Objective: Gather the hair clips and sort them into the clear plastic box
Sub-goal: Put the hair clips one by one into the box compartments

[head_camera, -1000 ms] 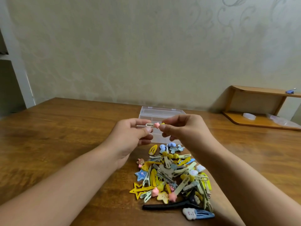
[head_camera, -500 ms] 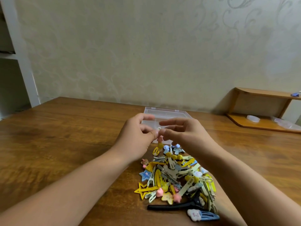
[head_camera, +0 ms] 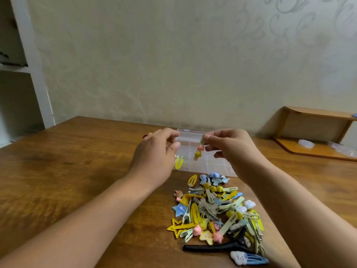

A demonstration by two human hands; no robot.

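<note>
Wooden tabletop (head_camera: 77, 171) fills the head view, brown and glossy, running back to a pale patterned wall (head_camera: 173, 55). Near the far edge sits the clear plastic box (head_camera: 218, 163), open, its dividers faintly visible, with a yellow snap clip (head_camera: 178, 163) lying in its front left compartment. Both bare forearms reach forward over the table. The left hand (head_camera: 154, 157) hovers at the box's left side, thumb and forefinger curled toward each other with a gap between them and nothing in them. The right hand (head_camera: 231, 147) is raised above the box, its thumb and fingertips (head_camera: 207, 136) pinched on the top end of a slim clip (head_camera: 199, 149) that hangs down over the compartments, a small pink piece and a yellow blob at its lower end. In front of the box, nearer the person, lies the pile of hair clips (head_camera: 216, 213): yellow, blue, pink and pale green pieces heaped together. A yellow star-outline clip (head_camera: 178, 227) marks its left edge, a blue star clip (head_camera: 179, 209) lies just above that, a long black clip (head_camera: 212, 247) lies along the near side, and a blue snap clip with a white cloud (head_camera: 249, 258) lies nearest of all. At far right a low wooden shelf (head_camera: 316, 132) stands against the wall, with small clear items on its lower board.
</note>
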